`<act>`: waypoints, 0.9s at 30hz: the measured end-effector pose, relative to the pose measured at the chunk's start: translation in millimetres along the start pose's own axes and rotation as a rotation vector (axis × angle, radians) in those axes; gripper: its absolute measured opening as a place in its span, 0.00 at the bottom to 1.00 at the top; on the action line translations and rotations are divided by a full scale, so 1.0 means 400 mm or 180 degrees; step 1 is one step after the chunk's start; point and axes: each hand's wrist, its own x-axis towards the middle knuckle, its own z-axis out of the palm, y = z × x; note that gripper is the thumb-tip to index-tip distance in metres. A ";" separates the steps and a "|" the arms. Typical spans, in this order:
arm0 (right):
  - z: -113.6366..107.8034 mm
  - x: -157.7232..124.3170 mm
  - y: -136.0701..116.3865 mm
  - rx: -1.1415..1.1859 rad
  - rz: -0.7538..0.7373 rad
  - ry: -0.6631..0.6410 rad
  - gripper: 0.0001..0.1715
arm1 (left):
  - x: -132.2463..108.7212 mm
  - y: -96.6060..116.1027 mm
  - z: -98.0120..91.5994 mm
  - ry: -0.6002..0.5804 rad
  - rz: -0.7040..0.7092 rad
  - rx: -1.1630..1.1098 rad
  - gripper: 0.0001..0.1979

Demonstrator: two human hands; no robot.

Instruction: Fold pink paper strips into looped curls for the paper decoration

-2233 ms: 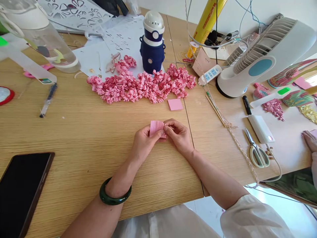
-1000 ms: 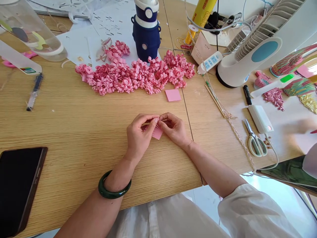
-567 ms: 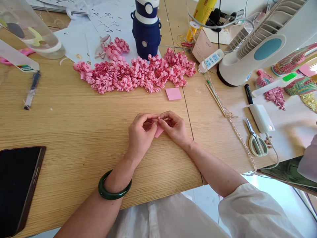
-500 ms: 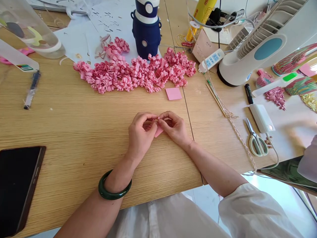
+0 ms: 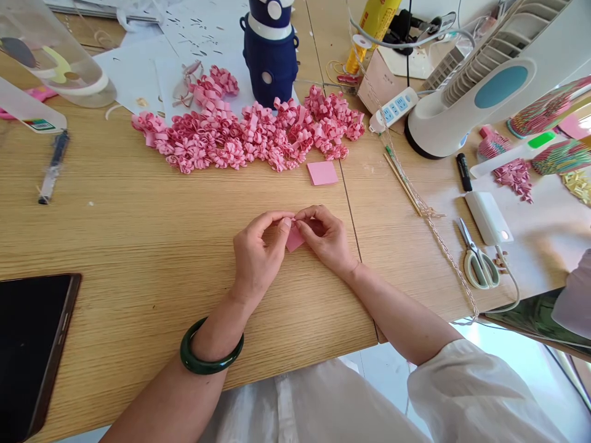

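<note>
My left hand and my right hand meet over the wooden table, fingertips pinched together on a small pink paper piece. Most of that paper is hidden by my fingers. A dark green bangle circles my left wrist. A flat pink paper square lies just beyond my hands. Behind it stretches a long heap of curled pink paper pieces.
A navy flask stands behind the heap. A white fan, power strip, scissors, black marker and wooden sticks lie to the right. A dark tablet sits at the near left, a pen farther back.
The pink paper was held up flat with cut strips showing; now both hands have curled over it and pinch it low near the table. The view has shifted slightly.
</note>
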 end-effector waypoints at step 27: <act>-0.009 0.003 -0.018 -0.0297 -0.0084 -0.0027 0.06 | 0.016 -0.015 -0.003 -0.0152 -0.0725 -0.0684 0.09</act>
